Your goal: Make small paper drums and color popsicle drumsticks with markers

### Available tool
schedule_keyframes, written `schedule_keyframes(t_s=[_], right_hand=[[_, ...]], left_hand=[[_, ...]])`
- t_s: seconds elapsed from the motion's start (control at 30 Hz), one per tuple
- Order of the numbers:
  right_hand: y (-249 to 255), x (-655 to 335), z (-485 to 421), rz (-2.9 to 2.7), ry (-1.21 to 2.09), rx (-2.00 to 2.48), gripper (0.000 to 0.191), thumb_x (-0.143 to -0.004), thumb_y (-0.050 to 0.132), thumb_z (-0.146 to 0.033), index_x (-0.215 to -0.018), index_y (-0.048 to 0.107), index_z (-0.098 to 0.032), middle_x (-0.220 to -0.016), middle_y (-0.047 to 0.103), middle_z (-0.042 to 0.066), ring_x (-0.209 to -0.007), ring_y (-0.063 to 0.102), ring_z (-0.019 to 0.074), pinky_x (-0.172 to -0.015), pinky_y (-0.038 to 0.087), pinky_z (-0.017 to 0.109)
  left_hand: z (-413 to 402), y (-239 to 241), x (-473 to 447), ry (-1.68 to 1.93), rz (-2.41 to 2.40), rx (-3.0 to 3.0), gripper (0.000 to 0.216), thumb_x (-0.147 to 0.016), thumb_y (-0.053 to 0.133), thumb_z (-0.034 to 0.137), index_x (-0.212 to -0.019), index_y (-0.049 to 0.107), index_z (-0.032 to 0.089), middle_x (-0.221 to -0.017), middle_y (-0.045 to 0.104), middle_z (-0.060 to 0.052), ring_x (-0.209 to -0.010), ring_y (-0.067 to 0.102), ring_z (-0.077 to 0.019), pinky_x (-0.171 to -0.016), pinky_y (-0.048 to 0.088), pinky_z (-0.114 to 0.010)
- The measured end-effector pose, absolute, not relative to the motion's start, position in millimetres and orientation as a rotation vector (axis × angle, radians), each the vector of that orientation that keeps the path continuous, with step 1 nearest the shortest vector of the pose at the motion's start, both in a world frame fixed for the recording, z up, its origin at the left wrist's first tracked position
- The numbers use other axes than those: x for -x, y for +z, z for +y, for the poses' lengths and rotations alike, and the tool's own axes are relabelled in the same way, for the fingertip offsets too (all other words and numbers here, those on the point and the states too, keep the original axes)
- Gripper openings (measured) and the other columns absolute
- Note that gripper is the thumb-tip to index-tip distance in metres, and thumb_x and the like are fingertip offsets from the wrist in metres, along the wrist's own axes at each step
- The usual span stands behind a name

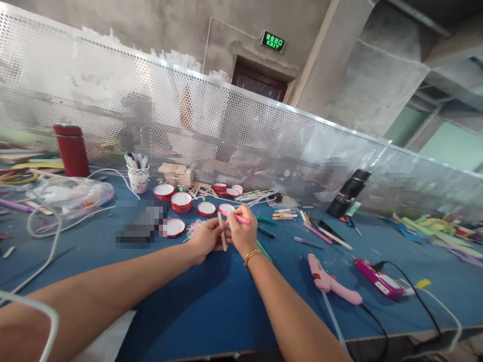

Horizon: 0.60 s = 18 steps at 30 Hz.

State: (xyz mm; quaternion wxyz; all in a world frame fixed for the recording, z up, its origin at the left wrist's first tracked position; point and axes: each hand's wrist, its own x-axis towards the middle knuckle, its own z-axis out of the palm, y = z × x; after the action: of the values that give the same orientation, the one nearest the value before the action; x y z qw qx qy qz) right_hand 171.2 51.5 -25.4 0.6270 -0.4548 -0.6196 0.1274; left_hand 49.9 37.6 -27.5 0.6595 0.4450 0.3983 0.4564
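Head view, and both hands meet out over the blue table point(211, 306). The left hand point(206, 240) pinches a pale flat stick point(223, 236), held nearly upright between the two hands. The right hand point(241, 232) is clasped round a pink pen point(237, 218), its end close to the stick's top. There's a gold bracelet point(252, 257) on the right wrist. Red-rimmed lids point(181, 201) sit just beyond the left hand. A pink glue gun point(328, 282) lies off to the right, well apart.
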Motion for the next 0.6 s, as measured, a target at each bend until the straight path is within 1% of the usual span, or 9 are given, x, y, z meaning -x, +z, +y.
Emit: schedule_keyframes(t_s=[0.07, 0.23, 0.33, 0.43, 0.5, 0.6], right_hand=[[-24.9, -172.2, 51.5, -1.412, 0.282, 1.047, 0.015, -0.082, 0.057, -0.030, -0.070, 0.050, -0.025, -0.061, 0.061, -0.003, -0.060, 0.058, 0.0174, -0.063, 0.046, 0.028], [-26.1, -171.8, 51.7, -1.435, 0.281, 1.025, 0.015, -0.083, 0.057, -0.030, -0.071, 0.050, -0.025, -0.061, 0.061, -0.003, -0.061, 0.059, 0.0176, -0.064, 0.046, 0.028], [-26.1, -171.9, 51.7, -1.434, 0.273, 1.033, 0.014, -0.083, 0.057, -0.029, -0.071, 0.050, -0.025, -0.062, 0.062, -0.003, -0.062, 0.060, 0.0178, -0.065, 0.046, 0.028], [-24.5, -172.7, 51.0, -1.413, 0.252, 1.047, 0.015, -0.082, 0.057, -0.029, -0.069, 0.050, -0.024, -0.061, 0.061, -0.003, -0.061, 0.059, 0.0176, -0.066, 0.046, 0.029], [-23.6, -172.7, 50.2, -1.407, 0.259, 1.037, 0.015, -0.081, 0.056, -0.028, -0.068, 0.050, -0.024, -0.060, 0.060, -0.003, -0.059, 0.058, 0.0174, -0.065, 0.045, 0.029], [-23.8, -171.6, 49.5, -1.412, 0.311, 1.024, 0.014, -0.081, 0.057, -0.028, -0.070, 0.050, -0.024, -0.059, 0.060, -0.004, -0.056, 0.058, 0.0172, -0.062, 0.044, 0.029]], left_hand=[[38.2, -28.4, -49.9, 1.035, 0.903, -1.010, 0.019, -0.091, 0.069, 0.028, -0.107, 0.066, 0.019, -0.078, 0.073, -0.004, -0.061, 0.070, -0.0140, -0.059, 0.055, -0.025], [37.1, -26.8, -50.2, 1.020, 0.920, -1.023, 0.016, -0.097, 0.058, 0.024, -0.110, 0.066, 0.019, -0.079, 0.074, -0.004, -0.063, 0.070, -0.0140, -0.059, 0.054, -0.024], [36.9, -26.4, -49.9, 1.026, 0.923, -1.016, 0.015, -0.096, 0.061, 0.025, -0.109, 0.066, 0.019, -0.078, 0.073, -0.003, -0.062, 0.070, -0.0143, -0.059, 0.054, -0.025], [37.2, -27.1, -49.5, 1.031, 0.927, -1.010, 0.013, -0.094, 0.065, 0.027, -0.104, 0.065, 0.018, -0.078, 0.073, -0.004, -0.064, 0.071, -0.0153, -0.060, 0.054, -0.025], [37.1, -27.3, -49.4, 1.034, 0.928, -1.004, 0.011, -0.094, 0.065, 0.027, -0.100, 0.064, 0.018, -0.077, 0.073, -0.003, -0.063, 0.071, -0.0148, -0.060, 0.054, -0.025], [36.5, -27.0, -49.4, 1.034, 0.920, -1.012, 0.011, -0.095, 0.063, 0.026, -0.102, 0.064, 0.018, -0.076, 0.072, -0.003, -0.062, 0.070, -0.0150, -0.059, 0.054, -0.026]])
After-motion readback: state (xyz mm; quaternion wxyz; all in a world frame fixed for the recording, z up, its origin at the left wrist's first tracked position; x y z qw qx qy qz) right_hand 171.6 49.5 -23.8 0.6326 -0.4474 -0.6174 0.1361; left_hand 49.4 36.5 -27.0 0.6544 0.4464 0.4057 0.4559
